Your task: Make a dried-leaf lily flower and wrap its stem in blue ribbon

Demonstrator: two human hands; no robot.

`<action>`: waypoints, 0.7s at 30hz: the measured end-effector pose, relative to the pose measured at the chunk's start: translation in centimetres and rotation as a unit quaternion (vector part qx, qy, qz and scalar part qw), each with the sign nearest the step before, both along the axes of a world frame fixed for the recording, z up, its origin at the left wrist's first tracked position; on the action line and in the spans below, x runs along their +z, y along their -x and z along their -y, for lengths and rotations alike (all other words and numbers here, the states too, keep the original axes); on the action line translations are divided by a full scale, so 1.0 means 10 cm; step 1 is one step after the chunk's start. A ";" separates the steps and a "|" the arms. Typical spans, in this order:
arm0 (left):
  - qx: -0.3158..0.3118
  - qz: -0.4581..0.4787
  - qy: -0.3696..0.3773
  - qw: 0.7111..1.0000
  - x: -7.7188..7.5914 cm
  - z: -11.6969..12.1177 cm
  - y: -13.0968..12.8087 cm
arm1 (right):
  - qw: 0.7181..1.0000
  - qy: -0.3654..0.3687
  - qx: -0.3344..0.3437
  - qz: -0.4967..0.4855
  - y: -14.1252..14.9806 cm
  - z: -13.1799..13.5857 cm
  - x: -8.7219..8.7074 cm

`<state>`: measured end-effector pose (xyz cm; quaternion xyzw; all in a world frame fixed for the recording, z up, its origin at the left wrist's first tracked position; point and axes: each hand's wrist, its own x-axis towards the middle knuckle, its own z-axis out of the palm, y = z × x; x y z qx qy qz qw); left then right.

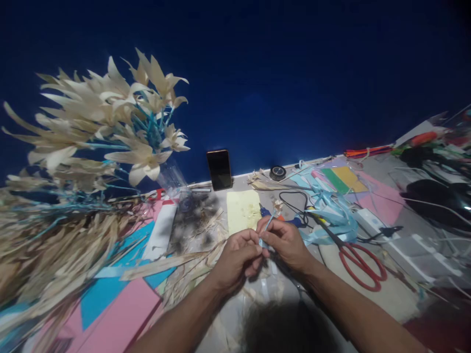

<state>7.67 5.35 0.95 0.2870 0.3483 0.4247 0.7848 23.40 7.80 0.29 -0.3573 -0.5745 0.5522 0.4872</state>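
In the middle of the head view, my right hand (287, 242) pinches a thin flower stem (270, 221) wrapped in light blue. A small pale dried bud or flower tops the stem. My left hand (237, 255) meets it from the other side, thumb and fingers closed on the stem's lower part, where a bit of light blue ribbon shows. The stem's lower end is hidden by the fingers. Just beyond my hands lies a yellow sheet (241, 211), and a blue and orange tool (294, 220), perhaps a glue gun, is partly covered by my right hand.
Red-handled scissors (362, 264) and loose light blue ribbon (334, 215) lie right. A phone (220, 169) leans on the blue wall beside black tape (277, 172). Cream husk flowers (143, 162) stand left above dried husks (47, 245) and pink card (117, 318). A power strip (423, 255) lies far right.
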 end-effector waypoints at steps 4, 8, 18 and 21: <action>0.025 0.006 -0.001 1.000 -0.03 0.04 -0.05 | 0.999 -0.047 -0.026 -0.004 0.01 0.00 -0.05; 0.100 -0.040 -0.049 0.993 -0.09 0.05 -0.10 | 0.997 -0.065 -0.043 -0.016 0.03 0.00 -0.10; 0.058 0.036 0.026 0.997 -0.02 0.01 -0.03 | 0.995 -0.070 -0.064 0.036 0.01 0.01 -0.14; 0.066 0.018 0.007 0.998 -0.02 0.00 -0.02 | 0.996 -0.054 -0.059 0.038 0.00 0.01 -0.15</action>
